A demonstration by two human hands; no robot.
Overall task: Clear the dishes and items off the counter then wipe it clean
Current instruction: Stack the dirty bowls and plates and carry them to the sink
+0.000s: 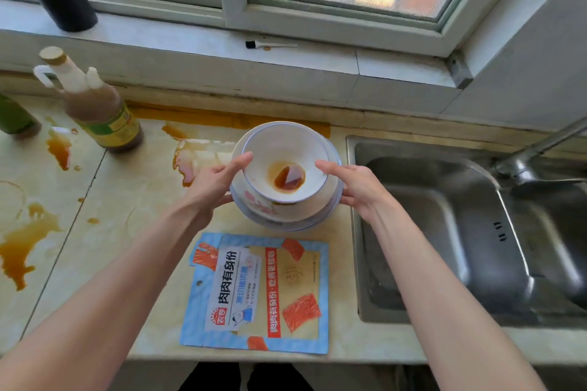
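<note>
A stack of white bowls is held between both hands just left of the sink, tilted toward me. The top bowl has a pool of brown sauce in its bottom; a lower bowl shows a pink flower pattern. My left hand grips the stack's left side, with its fingers under the rim. On the stack's right side, my right hand presses in the same way. Brown sauce spills stain the beige counter, mostly at the left.
A flat blue food package lies near the counter's front edge. A brown sauce bottle and a green bottle stand at the back left. The steel sink with its faucet is on the right. A small brush lies on the windowsill.
</note>
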